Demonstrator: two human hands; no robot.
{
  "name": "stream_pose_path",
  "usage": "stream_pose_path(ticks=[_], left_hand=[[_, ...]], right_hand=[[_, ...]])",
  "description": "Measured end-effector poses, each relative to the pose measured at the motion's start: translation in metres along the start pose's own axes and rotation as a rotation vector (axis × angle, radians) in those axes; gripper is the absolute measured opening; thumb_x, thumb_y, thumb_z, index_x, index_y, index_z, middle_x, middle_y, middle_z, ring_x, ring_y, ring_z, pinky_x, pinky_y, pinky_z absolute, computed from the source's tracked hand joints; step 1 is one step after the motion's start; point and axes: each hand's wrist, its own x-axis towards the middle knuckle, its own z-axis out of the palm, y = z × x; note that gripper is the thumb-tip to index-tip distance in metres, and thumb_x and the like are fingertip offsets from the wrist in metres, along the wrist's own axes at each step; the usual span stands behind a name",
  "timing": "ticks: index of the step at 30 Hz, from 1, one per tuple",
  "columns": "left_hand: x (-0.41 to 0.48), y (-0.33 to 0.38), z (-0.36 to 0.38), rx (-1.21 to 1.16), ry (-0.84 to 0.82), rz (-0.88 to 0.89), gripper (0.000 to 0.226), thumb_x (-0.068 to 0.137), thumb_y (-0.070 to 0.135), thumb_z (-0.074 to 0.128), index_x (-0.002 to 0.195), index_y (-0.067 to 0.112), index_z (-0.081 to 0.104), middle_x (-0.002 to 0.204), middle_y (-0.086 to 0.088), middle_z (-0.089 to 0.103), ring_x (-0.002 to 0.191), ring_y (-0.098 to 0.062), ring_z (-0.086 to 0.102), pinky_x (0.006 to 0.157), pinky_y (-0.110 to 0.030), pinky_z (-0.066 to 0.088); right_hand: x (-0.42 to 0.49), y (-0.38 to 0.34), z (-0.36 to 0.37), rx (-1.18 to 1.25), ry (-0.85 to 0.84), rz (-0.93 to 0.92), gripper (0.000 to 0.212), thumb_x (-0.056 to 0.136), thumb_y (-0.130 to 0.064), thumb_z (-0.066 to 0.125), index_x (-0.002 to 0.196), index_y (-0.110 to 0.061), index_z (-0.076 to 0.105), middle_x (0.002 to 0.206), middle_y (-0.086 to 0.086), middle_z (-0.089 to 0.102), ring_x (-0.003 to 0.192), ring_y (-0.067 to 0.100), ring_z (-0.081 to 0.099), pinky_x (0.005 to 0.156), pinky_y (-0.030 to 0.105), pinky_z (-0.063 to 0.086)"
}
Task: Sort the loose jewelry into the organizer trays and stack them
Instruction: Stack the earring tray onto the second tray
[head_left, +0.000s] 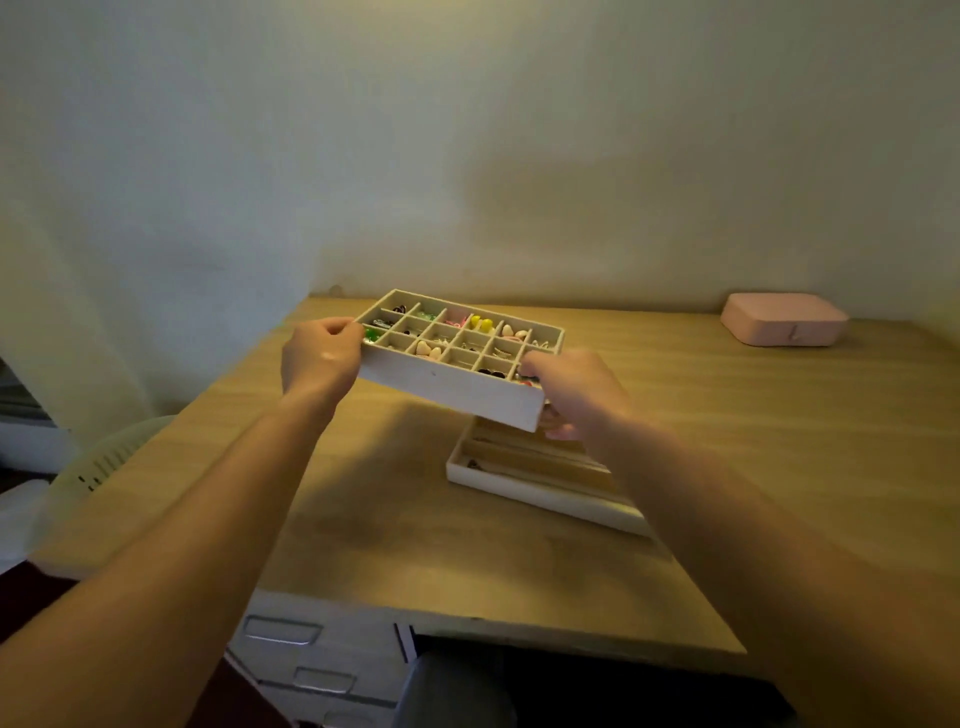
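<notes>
A white organizer tray (452, 387) with many small square compartments hangs in the air above the wooden desk, tilted a little. Its cells hold small jewelry (482, 325): yellow, green, pink, white and dark pieces. My left hand (319, 358) grips its left end, thumb over the rim. My right hand (574, 389) grips its near right corner, thumb on top and fingers underneath. Below and to the right lies a second white tray (524, 486) with long slots, flat on the desk and partly hidden by my right forearm.
A pink closed case (784, 318) sits at the desk's far right by the wall. The wooden desk (753, 467) ends near me, with white drawers (311, 654) below its front edge. A pale chair back (104, 457) stands at the left.
</notes>
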Motion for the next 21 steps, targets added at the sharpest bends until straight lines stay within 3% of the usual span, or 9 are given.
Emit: stream_pose_path(ticks=[3, 6, 8, 11, 13, 16, 21], left_hand=[[-0.032, 0.013, 0.015, -0.035, -0.061, 0.026, 0.024, 0.09, 0.028, 0.056, 0.074, 0.016, 0.07, 0.074, -0.007, 0.062, 0.074, -0.026, 0.051, 0.064, -0.035, 0.04], [-0.06, 0.02, 0.028, -0.083, -0.12, 0.034, 0.023, 0.091, 0.032, 0.057, 0.082, 0.022, 0.076, 0.077, -0.004, 0.066, 0.08, -0.028, 0.061, 0.071, -0.04, 0.054], [-0.077, 0.02, 0.036, -0.095, -0.154, 0.038, 0.027, 0.092, 0.035, 0.057, 0.087, 0.019, 0.078, 0.082, -0.007, 0.07, 0.086, -0.032, 0.066, 0.076, -0.048, 0.058], [-0.095, 0.011, 0.048, -0.098, -0.216, 0.024, 0.029, 0.089, 0.039, 0.056, 0.07, 0.023, 0.07, 0.084, -0.013, 0.072, 0.087, -0.035, 0.066, 0.077, -0.052, 0.058], [-0.101, 0.003, 0.053, -0.099, -0.244, -0.001, 0.03, 0.086, 0.043, 0.054, 0.067, 0.024, 0.066, 0.079, -0.013, 0.069, 0.078, -0.037, 0.061, 0.078, -0.054, 0.058], [-0.104, -0.006, 0.056, -0.111, -0.28, -0.02, 0.03, 0.078, 0.048, 0.052, 0.062, 0.026, 0.064, 0.073, -0.005, 0.061, 0.07, -0.024, 0.051, 0.078, -0.054, 0.056], [-0.1, -0.019, 0.057, -0.123, -0.324, -0.017, 0.033, 0.07, 0.057, 0.05, 0.059, 0.029, 0.062, 0.074, 0.001, 0.056, 0.072, -0.021, 0.048, 0.079, -0.053, 0.056]], right_hand=[[-0.015, 0.015, -0.044, -0.066, 0.085, -0.023, 0.022, 0.094, -0.034, 0.055, 0.095, -0.015, 0.067, 0.098, 0.011, 0.069, 0.093, 0.029, 0.067, 0.082, 0.051, 0.06], [-0.026, 0.032, -0.077, -0.153, 0.134, -0.034, 0.027, 0.096, -0.03, 0.051, 0.089, -0.013, 0.07, 0.094, 0.013, 0.069, 0.091, 0.032, 0.068, 0.083, 0.06, 0.058], [-0.036, 0.046, -0.092, -0.153, 0.124, -0.008, 0.027, 0.101, -0.025, 0.047, 0.092, -0.011, 0.067, 0.097, 0.014, 0.068, 0.091, 0.031, 0.068, 0.082, 0.055, 0.06], [-0.043, 0.063, -0.103, -0.154, 0.124, 0.028, 0.027, 0.101, -0.018, 0.043, 0.09, -0.011, 0.066, 0.096, 0.013, 0.067, 0.093, 0.031, 0.068, 0.081, 0.053, 0.061], [-0.045, 0.07, -0.104, -0.158, 0.129, 0.04, 0.027, 0.098, -0.015, 0.043, 0.084, -0.011, 0.065, 0.094, 0.013, 0.067, 0.094, 0.034, 0.068, 0.081, 0.055, 0.061], [-0.046, 0.08, -0.102, -0.157, 0.13, 0.048, 0.024, 0.096, -0.015, 0.044, 0.082, -0.013, 0.064, 0.093, 0.013, 0.067, 0.094, 0.036, 0.067, 0.08, 0.056, 0.061], [-0.043, 0.09, -0.098, -0.184, 0.136, 0.038, 0.023, 0.098, -0.02, 0.046, 0.094, -0.012, 0.067, 0.097, 0.012, 0.069, 0.092, 0.031, 0.067, 0.08, 0.056, 0.061]])
